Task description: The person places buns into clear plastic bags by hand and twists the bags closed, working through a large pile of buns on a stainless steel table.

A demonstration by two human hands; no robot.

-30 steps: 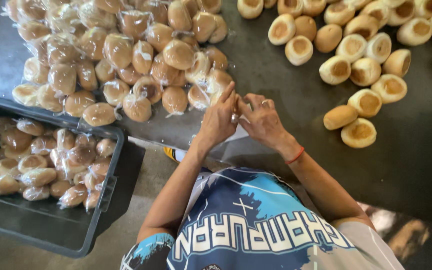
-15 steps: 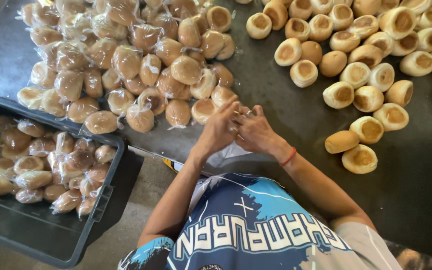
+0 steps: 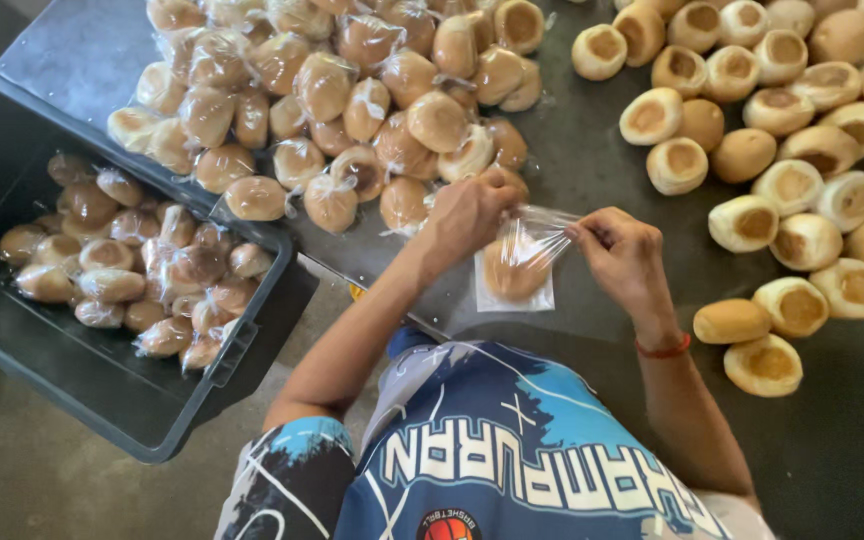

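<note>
Your left hand (image 3: pixel 467 215) pinches one top corner of the clear bag (image 3: pixel 517 265) | your right hand (image 3: pixel 622 250) pinches the other, fingers closed on the plastic | bag holds one bun, over the dark table (image 3: pixel 592 150) between your hands | wrapped buns (image 3: pixel 352 90) far left | bare buns (image 3: pixel 782 130) right | black crate (image 3: pixel 12 130) of wrapped buns near left

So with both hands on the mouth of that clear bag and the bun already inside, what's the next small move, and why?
Probably twist the bag's mouth shut. The left hand and right hand each pinch the open top of the clear bag, and one bun already sits at its bottom on the dark table. The bagged buns heaped ahead all have gathered, closed tops.
</note>
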